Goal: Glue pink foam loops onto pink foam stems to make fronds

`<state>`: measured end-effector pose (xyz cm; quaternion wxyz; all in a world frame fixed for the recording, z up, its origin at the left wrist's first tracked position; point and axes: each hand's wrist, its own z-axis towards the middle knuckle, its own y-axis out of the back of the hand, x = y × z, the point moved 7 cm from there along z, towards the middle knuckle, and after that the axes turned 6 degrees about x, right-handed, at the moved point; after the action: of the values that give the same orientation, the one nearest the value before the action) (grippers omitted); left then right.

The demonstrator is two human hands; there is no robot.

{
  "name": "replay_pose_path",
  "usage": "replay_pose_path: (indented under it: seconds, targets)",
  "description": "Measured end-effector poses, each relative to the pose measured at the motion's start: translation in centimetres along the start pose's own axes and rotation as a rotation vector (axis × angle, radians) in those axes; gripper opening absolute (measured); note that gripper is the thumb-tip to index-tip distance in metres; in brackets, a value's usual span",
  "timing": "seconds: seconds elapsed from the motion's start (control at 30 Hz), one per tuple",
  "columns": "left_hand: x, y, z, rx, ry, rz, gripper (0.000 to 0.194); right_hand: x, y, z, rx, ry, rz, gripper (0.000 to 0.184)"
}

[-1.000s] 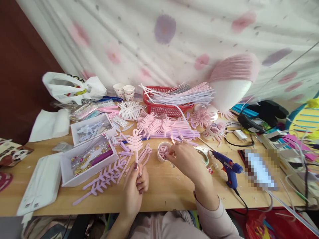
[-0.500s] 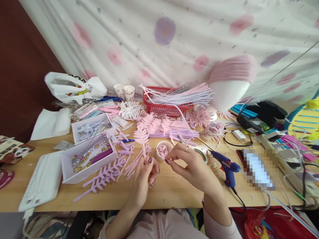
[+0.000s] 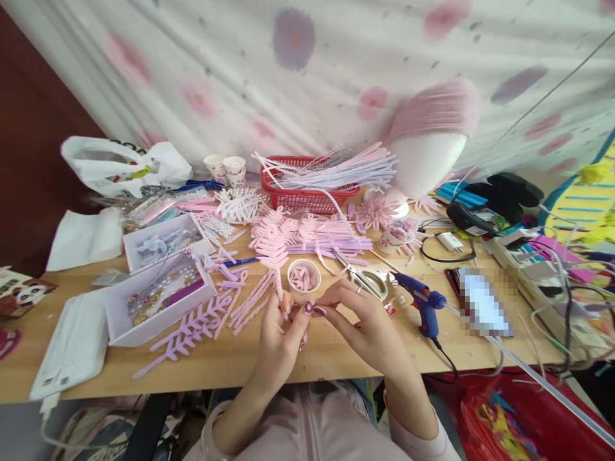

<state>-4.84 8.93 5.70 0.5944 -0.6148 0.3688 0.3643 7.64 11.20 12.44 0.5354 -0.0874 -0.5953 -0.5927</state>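
Pink fuzzy frond [image 3: 271,248] held over the counter [image 3: 336,358]; 2 hands meet at fingertips.
We find the left hand [image 3: 281,333] closed on the frond's stem, leafy end pointing away from the person, just beside the paper cup [image 3: 290,276] of pink pieces [image 3: 302,280]. The right hand [image 3: 362,323] touches the left's fingertips; whether its grip closes on anything, we are unable to make out. We judge that sound practice calls for a steady left grip, a light right pinch, and side loops kept uncrushed. We note dark letters on the white bag [image 3: 108,176], partly hidden by folds; red marks on the stacked cups [image 3: 237,179] and print on the panda packet [image 3: 24,291] are illegible to us. We identify no brand.
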Motion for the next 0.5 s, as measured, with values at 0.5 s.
replay_pose_path:
  seconds: [0.5]
  targets:
    - [0.1,0.4,0.9,-0.201,-0.093,-0.030,0.044,-2.5,-0.3,-1.1,-0.204,-0.058,0.275,0.010]
